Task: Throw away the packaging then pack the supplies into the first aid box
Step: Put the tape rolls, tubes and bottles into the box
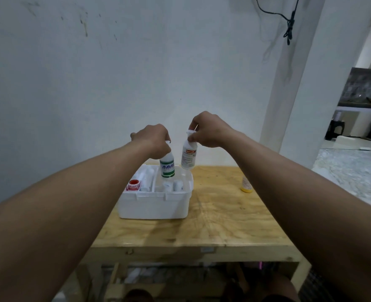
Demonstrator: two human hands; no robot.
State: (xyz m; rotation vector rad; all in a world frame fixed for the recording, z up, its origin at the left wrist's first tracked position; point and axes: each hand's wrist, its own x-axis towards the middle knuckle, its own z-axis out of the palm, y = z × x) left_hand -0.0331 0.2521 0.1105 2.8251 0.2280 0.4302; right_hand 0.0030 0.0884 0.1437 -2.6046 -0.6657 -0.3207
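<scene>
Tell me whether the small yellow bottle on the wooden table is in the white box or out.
Out. The small yellow bottle stands upright on the bare wooden table, right of the white first aid box.

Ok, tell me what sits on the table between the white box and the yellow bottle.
Nothing: in the head view, only bare wooden table separates the first aid box from the yellow bottle.

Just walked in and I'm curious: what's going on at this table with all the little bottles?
A person is packing supplies into a white first aid box on a wooden table. The left hand holds a green-labelled bottle by its top, low over the box. The right hand holds a white bottle by its cap, just above the box's far right corner. A red tape roll and other white items already lie inside. A small yellow bottle stands on the table, not yet packed.
</scene>
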